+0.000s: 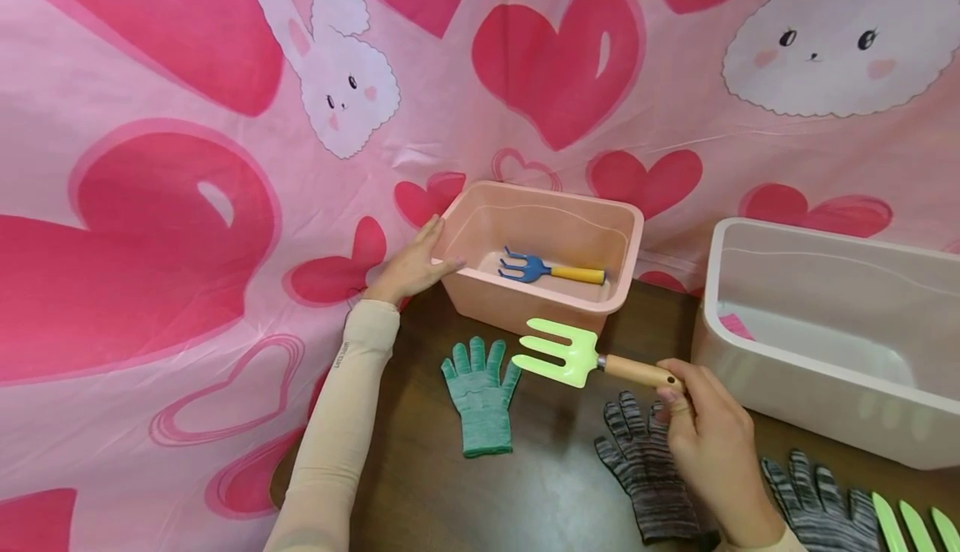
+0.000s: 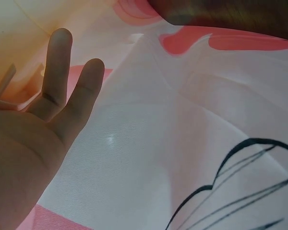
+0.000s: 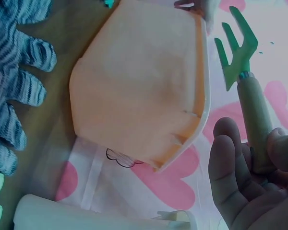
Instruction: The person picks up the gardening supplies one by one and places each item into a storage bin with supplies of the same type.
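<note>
My right hand (image 1: 712, 444) grips the wooden handle end of a light-green hand fork (image 1: 566, 356), whose tines point left above the table. In the right wrist view the fork (image 3: 242, 52) stands up from between thumb and fingers. At the left corner of a pink plastic bin (image 1: 517, 298), my left hand (image 1: 412, 268) touches the rim, thumb along the front edge. Two of its fingers (image 2: 59, 67) look extended in the left wrist view. Inside the bin lies a blue hand fork (image 1: 534, 268) with a yellow handle.
A green glove (image 1: 483, 410) lies before the pink bin. Two dark striped gloves, one left (image 1: 648, 469) and one right (image 1: 817, 502), lie near my right hand. Green tines (image 1: 903, 523) show at the bottom right. A beige bin (image 1: 817, 385) holding a pink piece (image 1: 737, 326) stands right.
</note>
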Tool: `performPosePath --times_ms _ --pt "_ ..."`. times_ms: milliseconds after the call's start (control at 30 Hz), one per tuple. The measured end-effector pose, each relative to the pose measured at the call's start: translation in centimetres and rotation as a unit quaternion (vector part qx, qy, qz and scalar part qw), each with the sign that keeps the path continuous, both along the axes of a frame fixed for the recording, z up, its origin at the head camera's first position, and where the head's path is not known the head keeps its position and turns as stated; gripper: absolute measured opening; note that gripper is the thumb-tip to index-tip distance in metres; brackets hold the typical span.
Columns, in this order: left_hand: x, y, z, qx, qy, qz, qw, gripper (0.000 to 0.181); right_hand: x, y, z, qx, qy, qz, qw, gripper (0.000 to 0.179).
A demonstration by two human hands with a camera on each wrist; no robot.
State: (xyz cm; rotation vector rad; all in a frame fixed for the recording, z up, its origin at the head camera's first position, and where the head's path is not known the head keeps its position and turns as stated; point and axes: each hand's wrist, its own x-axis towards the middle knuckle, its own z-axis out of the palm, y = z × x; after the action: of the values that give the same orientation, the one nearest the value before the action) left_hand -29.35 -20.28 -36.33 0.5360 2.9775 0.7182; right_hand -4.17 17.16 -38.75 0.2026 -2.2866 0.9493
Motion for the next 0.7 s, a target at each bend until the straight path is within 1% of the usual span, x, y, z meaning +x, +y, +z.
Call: performPosePath --times_ms 167,400,500,700 --pt "-0.1 0.0 -0.1 0.003 0.004 0.0 1.0 0.099 -0.5 0.2 0.4 -0.004 0.009 -0.006 0.9999 0.032" --pt "0.0 -0.1 -0.1 0.001 0.004 -0.002 1.0 0.098 -1.0 0.3 0.7 -0.01 0.02 -0.014 0.9997 0.032" --pt "0.0 0.0 -0.1 0.0 0.002 -0.002 1.0 0.098 -1.3 0.4 0.7 -0.016 0.013 -0.019 0.9996 0.03" --pt "0.0 0.0 -0.1 0.001 0.004 0.0 1.0 0.098 -2.0 0.3 0.6 -0.028 -0.02 -0.032 0.9989 0.025"
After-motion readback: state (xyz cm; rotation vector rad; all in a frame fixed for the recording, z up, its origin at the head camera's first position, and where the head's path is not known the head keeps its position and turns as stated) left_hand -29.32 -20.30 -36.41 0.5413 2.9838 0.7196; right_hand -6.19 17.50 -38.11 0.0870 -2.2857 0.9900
